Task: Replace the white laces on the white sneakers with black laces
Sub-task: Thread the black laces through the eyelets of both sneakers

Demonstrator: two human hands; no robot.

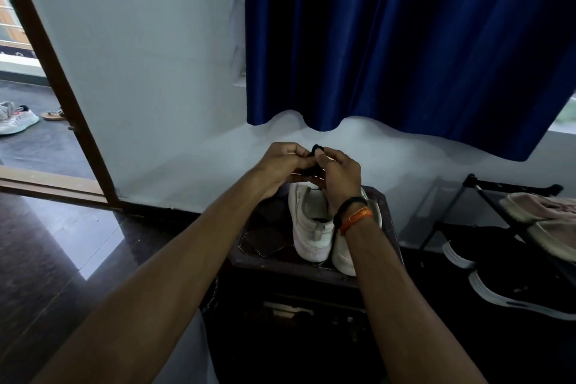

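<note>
Fingers of both hands are curled in toward each other above the sneakers, pinching 1 small dark bundle between them. Going left to right, the left hand [282, 162] closes its fingertips on the near side of the black lace [312, 162], which looks like soft woven cord, bunched and looped, with 1 loop poking up past the knuckles. The right hand [338, 171], with a black band and an orange thread at the wrist, grips the other side of the same bundle. Held up and between both hands like this, the lace is probably being unwound or straightened before threading; that is my reading, not something shown.

Below the hands, the 2 white sneakers [311, 224] stand side by side, touching, toes pointing away, on the right half of a small dark table [265, 262] with a glossy top and chamfered corners. Their heels sit near the table's front edge. The uppers look like smooth, slightly scuffed leather or faux leather with thick rubbery soles. Whether any white lace remains in the eyelets I cannot tell, since the hands cover the fronts.

Left of the table a polished dark floor [53, 259] runs to an open doorway. Behind hangs a satiny blue curtain [405, 40]. Right of the table a black metal shoe rack [511, 193] holds dark shoes with white soles.
</note>
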